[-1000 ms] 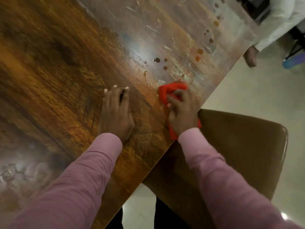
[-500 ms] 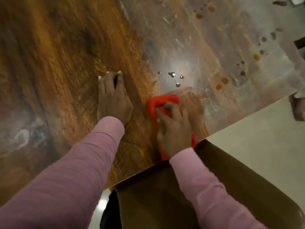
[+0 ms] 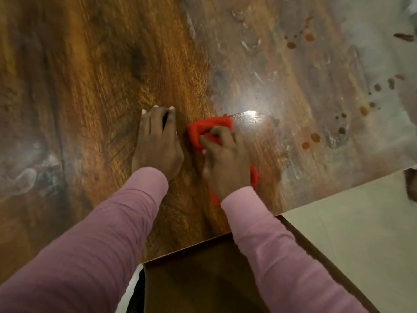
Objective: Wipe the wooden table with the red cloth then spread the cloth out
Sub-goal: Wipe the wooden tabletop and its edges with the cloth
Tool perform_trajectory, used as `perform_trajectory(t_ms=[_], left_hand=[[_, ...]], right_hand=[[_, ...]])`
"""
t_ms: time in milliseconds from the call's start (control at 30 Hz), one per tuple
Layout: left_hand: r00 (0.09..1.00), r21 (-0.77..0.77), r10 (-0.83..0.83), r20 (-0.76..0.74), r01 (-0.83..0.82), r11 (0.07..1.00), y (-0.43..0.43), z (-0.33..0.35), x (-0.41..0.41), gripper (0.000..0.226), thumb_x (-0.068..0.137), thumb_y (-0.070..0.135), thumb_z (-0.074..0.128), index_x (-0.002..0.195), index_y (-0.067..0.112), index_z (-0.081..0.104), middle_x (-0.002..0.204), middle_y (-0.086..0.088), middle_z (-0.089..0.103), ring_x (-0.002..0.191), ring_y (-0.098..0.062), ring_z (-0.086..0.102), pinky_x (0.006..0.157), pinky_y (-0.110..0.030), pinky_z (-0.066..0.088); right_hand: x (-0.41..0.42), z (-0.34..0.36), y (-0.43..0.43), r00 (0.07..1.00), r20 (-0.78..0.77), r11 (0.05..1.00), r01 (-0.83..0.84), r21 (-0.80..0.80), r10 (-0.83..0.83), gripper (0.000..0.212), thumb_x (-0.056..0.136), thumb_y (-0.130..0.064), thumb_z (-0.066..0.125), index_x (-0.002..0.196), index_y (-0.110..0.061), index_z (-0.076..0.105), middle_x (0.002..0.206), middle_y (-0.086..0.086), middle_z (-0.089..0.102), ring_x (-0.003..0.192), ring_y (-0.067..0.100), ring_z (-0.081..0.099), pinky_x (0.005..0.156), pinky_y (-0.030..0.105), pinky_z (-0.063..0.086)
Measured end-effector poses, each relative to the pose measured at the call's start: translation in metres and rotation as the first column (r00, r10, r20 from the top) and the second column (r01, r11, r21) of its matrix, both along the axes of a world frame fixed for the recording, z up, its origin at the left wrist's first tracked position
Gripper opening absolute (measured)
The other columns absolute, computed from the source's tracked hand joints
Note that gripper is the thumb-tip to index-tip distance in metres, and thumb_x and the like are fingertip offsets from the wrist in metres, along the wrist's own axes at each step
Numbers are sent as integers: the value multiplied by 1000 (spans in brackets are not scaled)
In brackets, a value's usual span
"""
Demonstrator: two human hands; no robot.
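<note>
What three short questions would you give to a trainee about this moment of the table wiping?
1. True or false: the left hand lies flat on the wooden table and holds nothing.
2. Choose one: what does the right hand grip? A) the bunched red cloth B) a sponge C) nothing
3. Fill in: the brown spots lie to the person's ___ of the cloth.

Key: 1 true; 2 A; 3 right.
</note>
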State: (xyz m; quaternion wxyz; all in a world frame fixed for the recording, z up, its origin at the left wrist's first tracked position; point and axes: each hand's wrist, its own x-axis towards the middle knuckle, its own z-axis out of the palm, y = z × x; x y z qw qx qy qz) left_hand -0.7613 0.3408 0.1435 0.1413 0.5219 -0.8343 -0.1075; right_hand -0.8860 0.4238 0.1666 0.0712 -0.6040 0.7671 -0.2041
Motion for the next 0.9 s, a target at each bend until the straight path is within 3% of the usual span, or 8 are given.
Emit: perform_trajectory(t_ms=[100,233,300,500,567,733,800,900], left_hand=[[1000,-10,-9,-6,9,1000,-1,-3,2,53,90,15,29,137,-6,42,128,-24,47,128,-42,37,118,-47,13],[1000,-25,-17,-23,16,1000,0,-5,1,50,91,12,33,136,-6,43,127,-23,46,126,-42,39,118,-46,13],[999,-23,-17,-32,16,1000,-1,-5,1,49,91,10,34,135,-7,43,127,-23,47,126,-42,39,118,-46,13],[1000,4,-2,-11,2,1000,-1,0,1,53,89,14,30,136,-7,43,127,-24,47,127,-42,39,117,-47,13],[1000,23,-6,-4,6,1000,-1,1,1,53,90,14,30,137,-7,42,129,-23,46,129,-41,37,117,-48,14],[1000,21,-8,-7,8,1000,-1,0,1,51,90,12,33,136,-7,43,128,-23,47,128,-42,38,117,-48,15],[1000,37,-5,5,5,999,-1,2,0,52,91,16,31,137,-5,43,129,-22,47,129,-41,37,117,-49,17],[1000,75,11,8,-11,997,-1,4,-1,53,92,19,29,140,-2,41,136,-21,45,133,-40,34,117,-50,18]], right_hand=[[-26,-1,-10,993,-101,998,-66,-21,64,29,77,-7,63,104,-14,73,111,7,63,92,33,54,77,35,45],[-80,1,-44,929,-17,927,370,52,-370,30,86,-12,54,110,-17,70,123,5,54,110,32,44,92,40,43],[-73,1,-54,896,11,895,444,48,-444,29,85,-13,54,109,-17,71,122,5,53,110,32,42,93,40,43],[-21,-2,-45,998,2,998,-67,6,67,27,82,-11,56,103,-16,72,115,5,59,99,32,49,81,37,44],[-42,-1,-54,999,-26,1000,-18,22,18,27,84,-11,57,106,-17,71,119,5,57,104,32,48,82,37,43],[-82,1,-98,886,50,888,460,20,-460,29,87,-12,52,108,-17,72,122,5,53,111,31,42,93,35,39],[-63,1,-100,907,56,908,418,9,-418,28,86,-12,53,105,-17,72,118,4,54,109,30,43,90,35,41],[-27,-1,-87,997,49,998,64,-18,-63,26,82,-9,57,102,-16,72,114,4,58,105,31,47,86,37,44]])
